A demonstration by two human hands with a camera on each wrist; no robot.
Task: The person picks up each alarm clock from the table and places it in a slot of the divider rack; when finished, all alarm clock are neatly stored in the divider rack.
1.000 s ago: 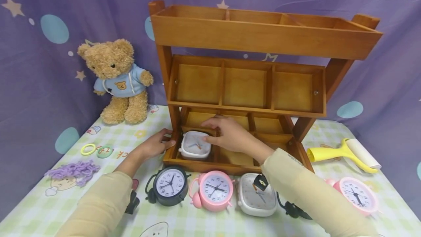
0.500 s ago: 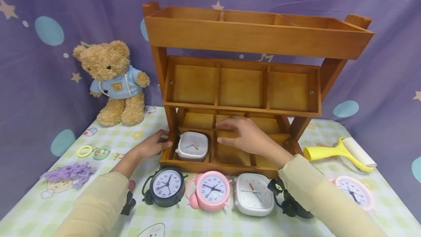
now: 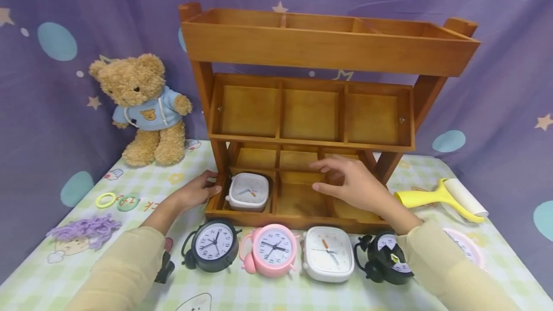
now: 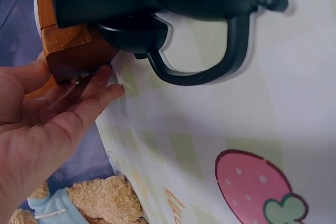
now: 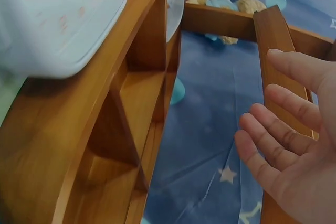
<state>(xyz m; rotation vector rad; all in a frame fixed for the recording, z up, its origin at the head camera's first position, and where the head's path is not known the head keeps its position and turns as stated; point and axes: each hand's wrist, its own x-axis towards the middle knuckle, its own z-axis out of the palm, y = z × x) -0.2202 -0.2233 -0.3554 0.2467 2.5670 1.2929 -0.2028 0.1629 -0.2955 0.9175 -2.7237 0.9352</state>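
the small white square clock (image 3: 248, 191) lies face up in the front left compartment of the bottom tier of the wooden shelf (image 3: 328, 52); the left hand (image 3: 199, 190) rests against the shelf's lower left corner, just beside that compartment, its fingers laid fairly straight on the wood and pinching nothing, as the left wrist view also shows (image 4: 47, 124); the right hand (image 3: 354, 185) hovers over the middle and right compartments of the same tier, fingers spread and relaxed, holding nothing, with the white clock well to its left and one compartment between them; in the right wrist view the palm (image 5: 294, 161) is open and clear of the wood;

on the table (image 3: 259, 296) in front of the shelf stand, left to right, a black round alarm clock (image 3: 212, 246), a pink round alarm clock (image 3: 272, 249), a larger white square clock (image 3: 328, 253) and a second black clock (image 3: 386, 258) partly behind the right sleeve; a pink clock (image 3: 464, 248) shows beyond that sleeve;

the round dials carry numerals one to twelve; no brand can be read on any clock; the tablecloth shows reversed letters near the green ring (image 3: 127, 202), too small to make out; the teddy bear (image 3: 140, 107) wears a blue hoodie with a small bear face printed on it.
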